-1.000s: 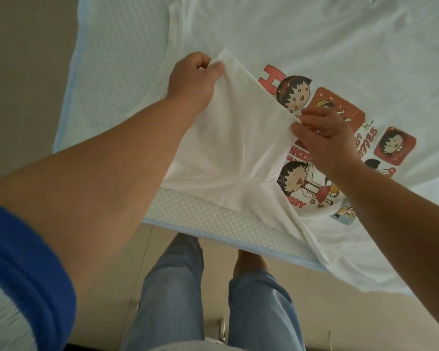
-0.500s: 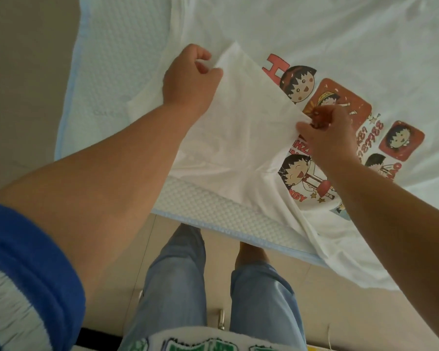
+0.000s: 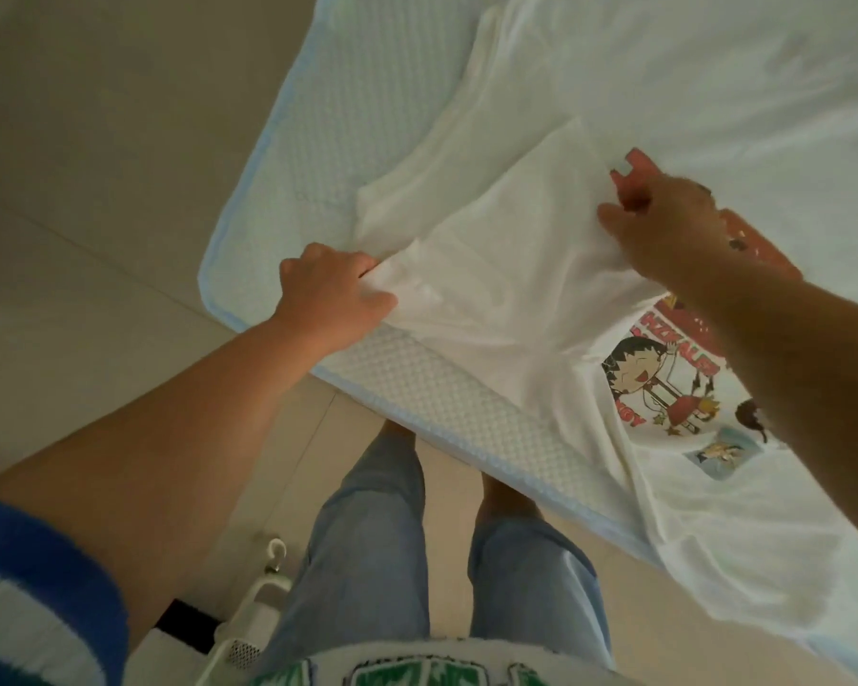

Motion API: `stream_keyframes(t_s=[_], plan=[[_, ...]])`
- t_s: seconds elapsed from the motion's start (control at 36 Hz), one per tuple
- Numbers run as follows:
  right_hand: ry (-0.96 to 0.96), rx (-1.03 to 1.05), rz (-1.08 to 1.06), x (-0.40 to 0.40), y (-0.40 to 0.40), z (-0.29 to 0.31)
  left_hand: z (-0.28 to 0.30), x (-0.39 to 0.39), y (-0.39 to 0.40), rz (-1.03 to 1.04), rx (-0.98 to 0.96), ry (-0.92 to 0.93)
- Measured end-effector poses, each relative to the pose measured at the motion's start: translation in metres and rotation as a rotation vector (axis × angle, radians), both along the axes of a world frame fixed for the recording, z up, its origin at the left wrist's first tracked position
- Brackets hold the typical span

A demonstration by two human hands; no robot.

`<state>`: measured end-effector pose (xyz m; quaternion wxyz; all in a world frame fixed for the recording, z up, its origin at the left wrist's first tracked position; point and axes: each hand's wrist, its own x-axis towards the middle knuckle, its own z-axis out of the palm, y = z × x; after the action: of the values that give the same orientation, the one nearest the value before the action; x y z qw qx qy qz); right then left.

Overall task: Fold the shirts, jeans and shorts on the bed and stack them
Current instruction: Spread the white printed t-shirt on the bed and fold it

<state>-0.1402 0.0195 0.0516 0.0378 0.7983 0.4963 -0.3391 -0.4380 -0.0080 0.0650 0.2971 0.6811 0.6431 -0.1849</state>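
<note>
A white T-shirt (image 3: 511,269) with a red cartoon print (image 3: 660,388) lies spread on the bed (image 3: 328,156). Its near side is folded over toward the print. My left hand (image 3: 333,294) grips the folded cloth near the bed's edge. My right hand (image 3: 664,225) pinches the fold's edge further up, beside the red letters of the print. My right forearm covers part of the print.
The bed's light quilted cover has a pale blue border (image 3: 248,200) running along the tiled floor (image 3: 95,165). My legs in blue jeans (image 3: 367,547) stand close to the bed. A white plastic object (image 3: 263,591) hangs at my left hip.
My left hand has slid down along the fold toward the bed's near edge. My right hand has moved up toward the red letters. The view has shifted left, showing more floor.
</note>
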Motion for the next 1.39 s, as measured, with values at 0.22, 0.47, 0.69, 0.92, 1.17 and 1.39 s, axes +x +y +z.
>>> stream_keyframes(t_s=[0.22, 0.47, 0.69, 0.92, 1.17, 1.39], plan=[[0.064, 0.198, -0.200, 0.010, 0.002, 0.008, 0.005, 0.000, 0.001, 0.204, 0.047, -0.397], [-0.029, 0.266, -0.222, 0.040, 0.046, 0.005, -0.023, 0.026, 0.040, 0.210, 0.181, -0.351], [-0.166, 0.275, -0.116, 0.023, 0.027, 0.002, -0.032, 0.018, 0.046, 0.131, 0.199, -0.230], [-0.079, 0.244, -0.226, 0.005, -0.075, 0.025, -0.017, 0.029, 0.048, 0.107, 0.303, -0.124], [-0.052, -0.070, -0.472, 0.003, -0.229, 0.056, 0.027, 0.111, 0.009, -0.271, 0.143, -0.359], [-0.031, -0.285, -0.562, 0.018, -0.345, 0.045, 0.028, 0.207, -0.077, -0.831, -0.017, -0.411]])
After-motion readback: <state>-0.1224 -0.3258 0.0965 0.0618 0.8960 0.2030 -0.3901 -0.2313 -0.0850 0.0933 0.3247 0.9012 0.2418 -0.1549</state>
